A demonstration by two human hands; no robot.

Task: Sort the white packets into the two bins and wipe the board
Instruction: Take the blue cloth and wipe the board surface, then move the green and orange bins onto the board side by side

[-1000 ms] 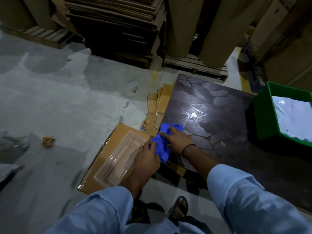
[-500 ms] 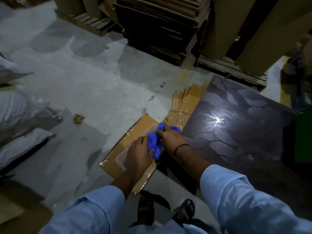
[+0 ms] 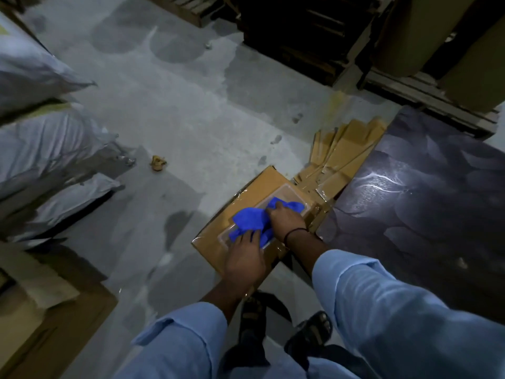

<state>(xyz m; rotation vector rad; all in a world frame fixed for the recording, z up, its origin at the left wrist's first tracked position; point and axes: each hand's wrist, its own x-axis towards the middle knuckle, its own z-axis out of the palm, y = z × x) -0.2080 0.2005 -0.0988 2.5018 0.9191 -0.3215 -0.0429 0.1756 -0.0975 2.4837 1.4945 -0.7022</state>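
My right hand (image 3: 287,221) is on top of the blue cloth (image 3: 250,220), and its fingers (image 3: 274,212) are curled into the cloth and holding it. My left hand (image 3: 244,259) is just near of it. Its fingers (image 3: 252,237) are mostly straight and press on the near edge of the cloth. The cloth is all bunched up. It lies on a clear plastic tray (image 3: 293,191), and the tray sits on a brown box (image 3: 218,242) on the floor (image 3: 177,119). The dark board (image 3: 423,201) that I have to wipe is to the right, just beside the box. Some flat cardboard pieces (image 3: 344,151) lie at its far left edge. I can't see the bins or the white packets from here. Big gray sacks (image 3: 46,138) are far off to the left. I think a few things could go wrong. The tray looks light, so if I lift the cloth fast it might come along and slide off the box. If the cloth stays in a ball, only a small bit will touch the board, and I could miss spots. The board is shiny and the room is dim, so dirt may be hard to see. My sandals (image 3: 314,328) are close to the box, so I could bump it when I turn.
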